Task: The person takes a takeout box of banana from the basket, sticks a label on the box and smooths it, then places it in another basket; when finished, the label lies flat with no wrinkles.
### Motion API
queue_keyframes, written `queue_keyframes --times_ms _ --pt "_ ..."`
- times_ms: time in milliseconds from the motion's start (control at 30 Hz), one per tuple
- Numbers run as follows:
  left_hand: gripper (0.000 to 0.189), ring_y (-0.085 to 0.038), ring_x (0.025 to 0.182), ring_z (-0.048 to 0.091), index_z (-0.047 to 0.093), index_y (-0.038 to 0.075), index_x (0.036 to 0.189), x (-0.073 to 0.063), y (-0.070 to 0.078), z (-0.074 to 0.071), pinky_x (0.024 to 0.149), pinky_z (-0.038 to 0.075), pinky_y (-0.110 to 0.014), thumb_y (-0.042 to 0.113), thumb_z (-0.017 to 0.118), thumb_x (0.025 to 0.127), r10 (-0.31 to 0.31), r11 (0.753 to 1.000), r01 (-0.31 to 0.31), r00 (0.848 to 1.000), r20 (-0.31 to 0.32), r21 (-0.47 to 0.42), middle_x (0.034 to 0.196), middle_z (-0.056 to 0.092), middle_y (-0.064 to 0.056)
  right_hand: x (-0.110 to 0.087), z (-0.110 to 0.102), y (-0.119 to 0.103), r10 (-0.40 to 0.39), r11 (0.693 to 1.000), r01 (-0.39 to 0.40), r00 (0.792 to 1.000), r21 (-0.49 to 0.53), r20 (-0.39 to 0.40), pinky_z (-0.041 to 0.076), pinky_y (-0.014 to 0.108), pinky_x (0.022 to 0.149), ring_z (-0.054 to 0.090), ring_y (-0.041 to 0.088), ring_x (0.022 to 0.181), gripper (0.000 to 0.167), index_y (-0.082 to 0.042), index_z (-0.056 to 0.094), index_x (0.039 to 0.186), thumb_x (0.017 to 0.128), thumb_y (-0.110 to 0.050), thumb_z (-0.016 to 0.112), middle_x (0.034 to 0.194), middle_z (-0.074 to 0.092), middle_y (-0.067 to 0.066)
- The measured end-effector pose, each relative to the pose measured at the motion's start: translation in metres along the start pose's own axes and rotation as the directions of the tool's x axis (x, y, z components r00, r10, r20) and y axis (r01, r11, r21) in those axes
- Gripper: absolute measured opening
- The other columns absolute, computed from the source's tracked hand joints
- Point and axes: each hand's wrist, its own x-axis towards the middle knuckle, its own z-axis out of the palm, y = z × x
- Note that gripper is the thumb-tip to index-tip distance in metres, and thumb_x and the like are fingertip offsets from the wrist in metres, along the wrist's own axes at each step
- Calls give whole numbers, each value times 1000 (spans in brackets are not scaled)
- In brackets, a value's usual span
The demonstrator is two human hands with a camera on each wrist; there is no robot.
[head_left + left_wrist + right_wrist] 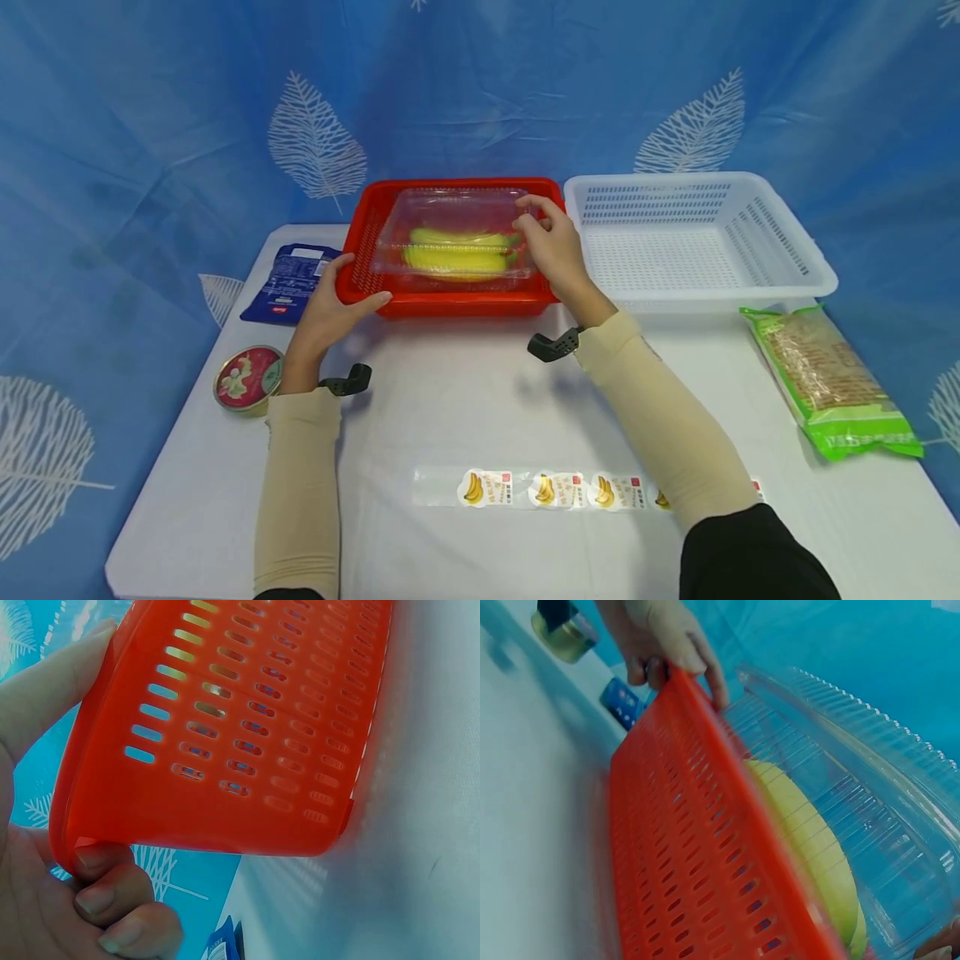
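At the back of the table my left hand (pixel 327 315) grips the left front corner of the red basket (pixel 457 306). In the left wrist view the thumb lies over the rim and the fingers (pixel 124 892) curl beneath it. A clear plastic box (pixel 465 204) sits in the basket, rising above its rim. Yellow bananas (pixel 457 260) show through the clear plastic. My right hand (pixel 553 250) pinches the box's right end with thumb and forefinger; in the right wrist view only a fingertip (pixel 939 946) appears, at the box's edge.
Right of the red basket stands a white basket (pixel 705 296). A green-trimmed packet (pixel 832 375) lies at the right edge. On the left are a dark blue pouch (pixel 288 287) and a round tin (pixel 247 379). A strip of banana stickers (pixel 555 490) lies in front, partly under the right sleeve.
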Motion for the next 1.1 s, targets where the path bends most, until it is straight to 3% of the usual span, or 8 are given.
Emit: queue_keyframes --times_ms 333,600,800,933,1100 --pt "105 -41 144 34 13 25 164 -1 0 1 105 44 -59 48 80 86 8 1000 -8 1000 3 -11 164 25 -15 -17 -19 -15 -32 979 25 999 202 30 43 27 43 39 18 44 28 -25 64 127 100 -24 56 111 60 21" --pt "102 -40 144 34 13 25 164 -2 0 0 105 45 -58 43 80 88 21 1000 -21 1000 2 -21 164 26 -14 -41 -38 -22 -73 963 58 996 264 46 34 26 43 31 18 46 30 -24 66 127 99 -20 58 105 58 16" --pt "101 -40 144 34 12 24 164 -3 -1 2 105 45 -57 37 79 90 45 999 -45 999 4 -26 163 27 -15 -62 -57 -20 -114 950 105 993 295 10 27 26 41 27 15 48 29 -21 67 124 98 -15 58 94 56 12" --pt "102 -40 143 35 12 23 164 -4 -1 2 105 46 -57 42 79 89 50 999 -50 999 2 -21 162 28 -16 -75 -68 -17 -145 947 141 989 289 -8 29 24 44 33 15 55 28 -20 68 121 97 -12 58 97 57 10" --pt "104 -40 144 35 12 23 164 -5 -1 2 106 44 -58 45 79 88 45 999 -45 999 3 -18 162 28 -16 -94 -78 -11 -165 923 160 986 351 -16 36 23 52 46 16 73 29 -18 69 119 95 -7 56 99 56 11"
